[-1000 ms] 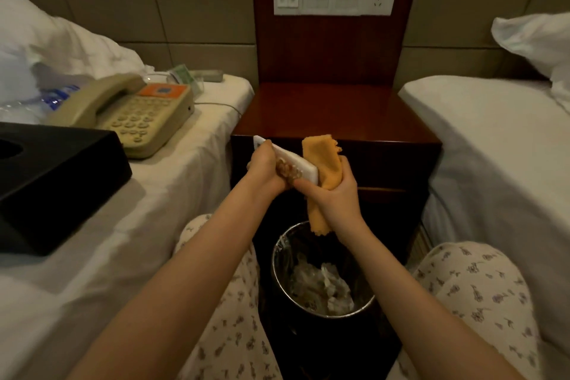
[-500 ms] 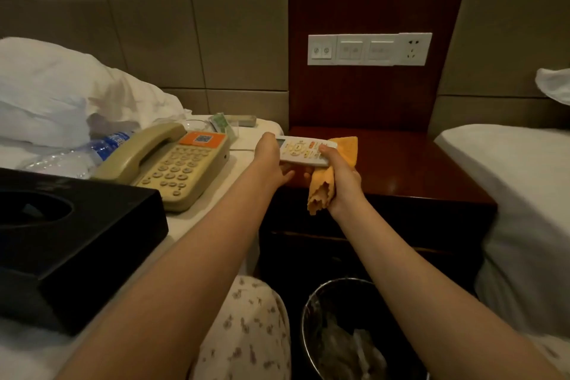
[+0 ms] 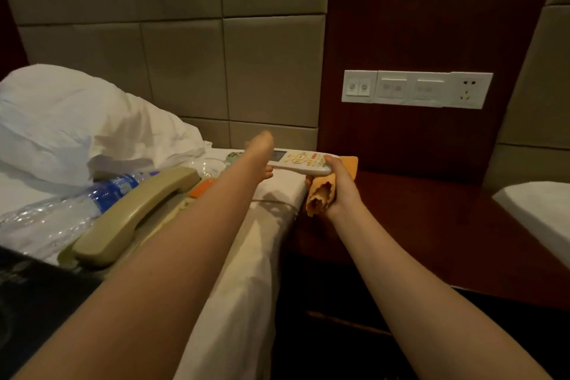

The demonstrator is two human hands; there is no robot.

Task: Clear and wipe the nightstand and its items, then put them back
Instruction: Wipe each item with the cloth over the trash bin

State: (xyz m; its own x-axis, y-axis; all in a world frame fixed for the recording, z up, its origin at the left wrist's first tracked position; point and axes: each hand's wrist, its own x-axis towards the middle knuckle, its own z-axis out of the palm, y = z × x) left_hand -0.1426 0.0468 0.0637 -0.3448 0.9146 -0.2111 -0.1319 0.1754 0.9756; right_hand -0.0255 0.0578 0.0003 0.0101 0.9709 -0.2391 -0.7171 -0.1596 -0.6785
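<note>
While the white remote control [image 3: 300, 161] is held level over the bed [image 3: 265, 244] edge, just beside the nightstand worktop [image 3: 438, 225], its left end is pinched in the left hand [image 3: 261, 155] grip. Its right end is clamped, with an orange cloth [image 3: 319, 199], in the right hand [image 3: 340, 191] grip. If either grip slackens during wiping, the remote could be dropped. The left fingers are foreshortened, and the telephone [image 3: 135, 213] keypad is hidden by the forearm.
</note>
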